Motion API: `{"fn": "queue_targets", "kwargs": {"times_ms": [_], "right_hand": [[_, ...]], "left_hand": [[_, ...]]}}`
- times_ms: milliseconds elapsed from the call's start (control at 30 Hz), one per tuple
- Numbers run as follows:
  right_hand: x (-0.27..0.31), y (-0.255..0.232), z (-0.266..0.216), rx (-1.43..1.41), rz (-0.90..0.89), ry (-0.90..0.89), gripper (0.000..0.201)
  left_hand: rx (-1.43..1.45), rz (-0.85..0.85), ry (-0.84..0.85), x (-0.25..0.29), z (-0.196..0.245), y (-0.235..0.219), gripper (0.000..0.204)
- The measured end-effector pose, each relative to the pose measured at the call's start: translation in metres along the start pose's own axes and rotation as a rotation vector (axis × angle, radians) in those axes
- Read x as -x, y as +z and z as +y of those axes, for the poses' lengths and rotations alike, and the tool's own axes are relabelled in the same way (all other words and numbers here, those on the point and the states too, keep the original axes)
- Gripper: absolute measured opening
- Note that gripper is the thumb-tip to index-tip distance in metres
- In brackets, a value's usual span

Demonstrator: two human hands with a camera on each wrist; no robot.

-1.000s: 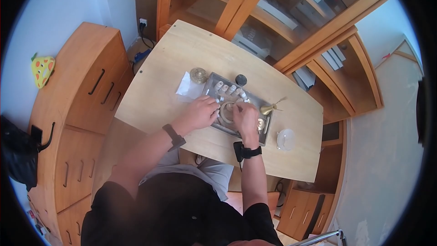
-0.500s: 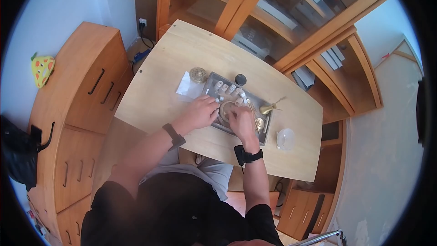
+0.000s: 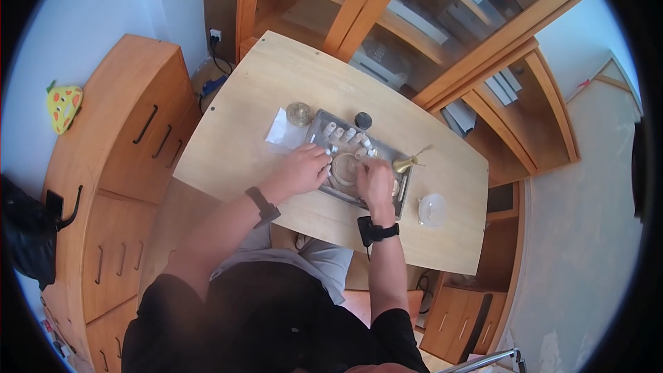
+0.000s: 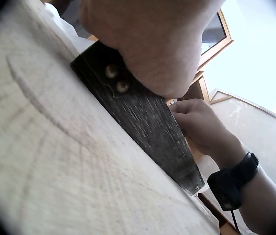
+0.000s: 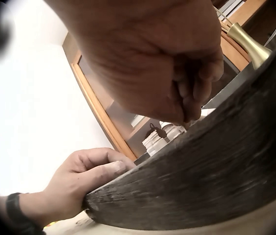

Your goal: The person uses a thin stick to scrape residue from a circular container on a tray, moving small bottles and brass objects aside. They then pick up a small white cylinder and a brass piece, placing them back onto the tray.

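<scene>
A dark rectangular tray (image 3: 340, 197) with metal-studded corners stands before the person; its wall (image 5: 201, 171) fills much of the right wrist view. Inside it, a round beige dish (image 3: 344, 168) sits between the hands. The left hand (image 3: 304, 168) reaches over the tray's near left side, fingertips at the dish's left edge; its fingertips are hidden behind the wall in the right wrist view. Above the dish's right edge, the right hand (image 3: 376, 183) has its fingers curled together; I cannot tell what they pinch. Several small pale bottles (image 3: 338, 133) stand at the tray's back.
A brass vase (image 3: 401, 165) holding thin tools stands at the tray's right end. On the table are a patterned brass round piece (image 3: 299, 114), white paper (image 3: 283, 131), a dark round jar (image 3: 363, 121) and a clear glass cup (image 3: 432, 210). Wooden cabinets stand beyond the table.
The right hand moved left over the dish, then back right to its edge, uncovering more of the dish. The left hand has stayed at the dish's left side.
</scene>
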State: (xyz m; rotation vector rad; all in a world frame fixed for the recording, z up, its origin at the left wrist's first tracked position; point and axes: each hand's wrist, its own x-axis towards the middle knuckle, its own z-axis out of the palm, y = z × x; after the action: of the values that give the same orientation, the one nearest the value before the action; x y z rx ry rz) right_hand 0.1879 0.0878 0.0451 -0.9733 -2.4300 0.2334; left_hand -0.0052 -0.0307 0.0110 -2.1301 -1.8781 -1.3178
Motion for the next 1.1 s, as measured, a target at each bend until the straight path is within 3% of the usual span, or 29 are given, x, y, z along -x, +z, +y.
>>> {"fn": "queue_targets", "kwargs": {"times_ms": [133, 233, 533, 733, 1100], "right_hand": [[-0.006, 0.01, -0.008, -0.013, 0.069, 0.017, 0.011], [-0.009, 0.007, -0.026, -0.083, 0.001, 0.084, 0.011], [0.0, 0.005, -0.018, -0.193, -0.029, 0.076, 0.011], [0.003, 0.001, -0.004, -0.069, -0.022, 0.015, 0.009], [0.005, -0.007, -0.008, -0.145, -0.023, -0.02, 0.01]], "left_hand": [[-0.014, 0.003, 0.001, 0.0, 0.001, -0.001, 0.013], [-0.014, 0.012, 0.004, -0.001, 0.001, -0.001, 0.012], [-0.005, 0.024, 0.012, -0.001, 0.001, -0.001, 0.012], [0.0, 0.004, 0.002, -0.001, 0.001, 0.0, 0.012], [-0.009, 0.0, 0.003, 0.0, 0.001, 0.001, 0.013]]}}
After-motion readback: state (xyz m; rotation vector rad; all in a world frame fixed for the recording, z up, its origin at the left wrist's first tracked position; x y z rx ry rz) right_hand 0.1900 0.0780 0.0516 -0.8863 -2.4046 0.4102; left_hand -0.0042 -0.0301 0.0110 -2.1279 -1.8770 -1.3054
